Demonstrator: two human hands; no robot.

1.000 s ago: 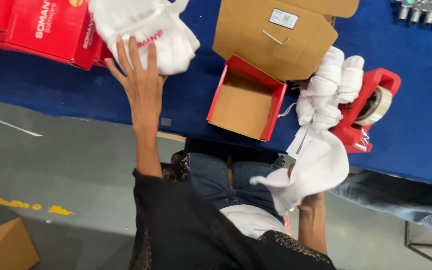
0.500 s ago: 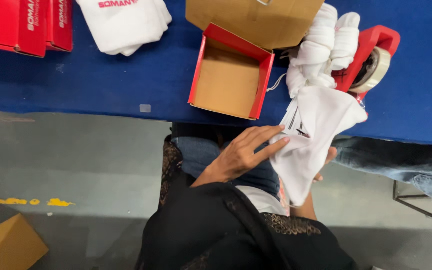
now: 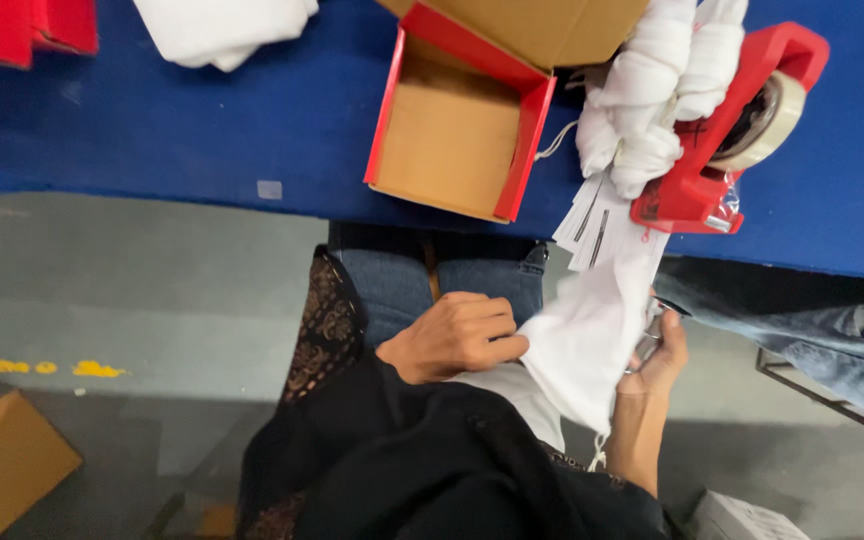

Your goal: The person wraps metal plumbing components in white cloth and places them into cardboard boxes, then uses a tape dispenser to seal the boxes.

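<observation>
The left hand [image 3: 457,335] pinches one edge of the white cloth [image 3: 587,335] over the lap, below the table [image 3: 252,120], the right hand [image 3: 660,355] holds the other edge, and both should pull evenly for a flat fold.

Soft matt white cloth [image 3: 592,330], glossy red plastic tape dispenser [image 3: 722,150], matt brown cardboard box [image 3: 452,130], blue cloth table [image 3: 202,130]

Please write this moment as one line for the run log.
left hand: pinching white folded cloth | right hand: holding cloth from behind | open red cardboard box: empty, on blue table
</observation>
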